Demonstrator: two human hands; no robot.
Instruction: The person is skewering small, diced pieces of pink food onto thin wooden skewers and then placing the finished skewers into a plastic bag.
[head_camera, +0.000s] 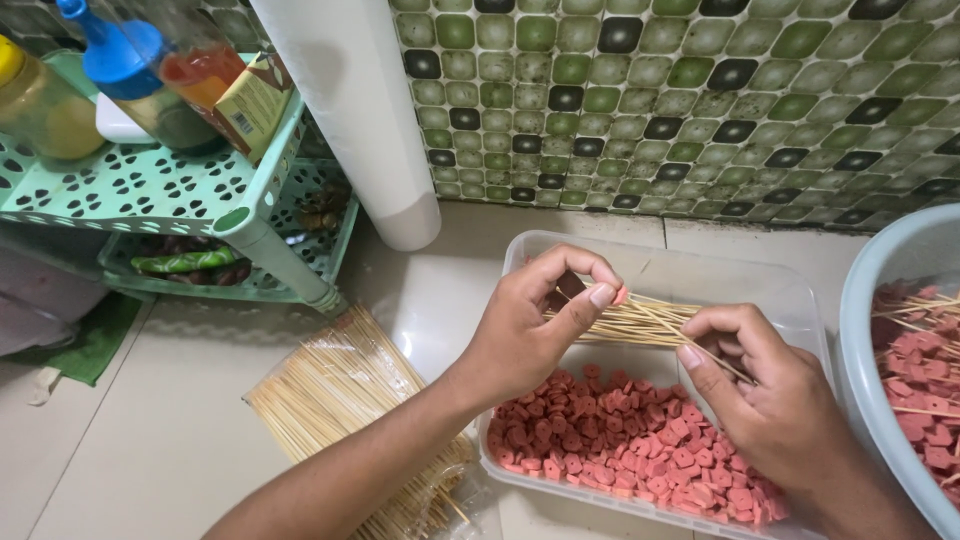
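Both hands over the clear plastic tub (740, 275) on the tiled floor. Left hand (540, 320) reaches in from lower left, forearm diagonal, thumb and forefinger pinched on a pink sausage slice (621, 295) at the tip of a skewer. Right hand (765, 385) curled, fingers closed round a bundle of bamboo skewers (640, 322). Sausage slices (620, 440) piled in tub's near half. Bagged skewers (340, 400) lie left, grey basin (885, 300) right.
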